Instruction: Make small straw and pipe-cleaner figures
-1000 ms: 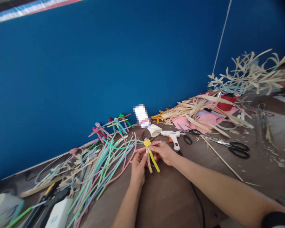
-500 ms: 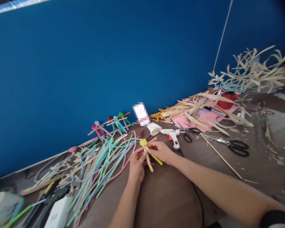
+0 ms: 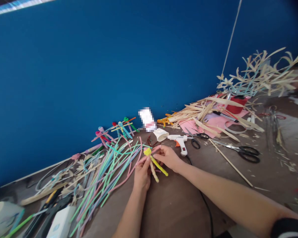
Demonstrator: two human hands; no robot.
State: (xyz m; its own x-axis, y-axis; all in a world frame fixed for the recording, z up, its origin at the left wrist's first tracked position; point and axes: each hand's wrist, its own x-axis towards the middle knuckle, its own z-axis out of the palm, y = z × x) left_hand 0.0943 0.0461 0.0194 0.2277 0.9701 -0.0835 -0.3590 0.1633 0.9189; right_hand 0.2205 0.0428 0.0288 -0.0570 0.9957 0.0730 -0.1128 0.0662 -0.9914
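Between my two hands is a small pipe-cleaner figure (image 3: 147, 151) with a yellow top, pink side pieces and two hanging legs, one cream and one bright yellow. My left hand (image 3: 142, 173) pinches its middle from the left, thumb on top. From the right, my right hand (image 3: 167, 158) has its fingers closed at the pink piece by the figure's upper side. The exact contact of the right fingertips is partly hidden. Just left of my hands lie loose pastel pipe cleaners (image 3: 114, 178) in a long bundle.
Beyond my hands lie a white glue gun (image 3: 180, 142) with a black cord, scissors (image 3: 248, 153) and a thin stick (image 3: 229, 162). Finished pipe-cleaner figures (image 3: 124, 129) lean by the blue wall (image 3: 114, 59). Dry strips (image 3: 201, 110) pile on the right; a white power strip (image 3: 61, 223) sits front left.
The figure has shifted slightly left and down, its legs now more fully exposed. My right hand's fingers have moved up along the pink piece; the left still pinches the middle.
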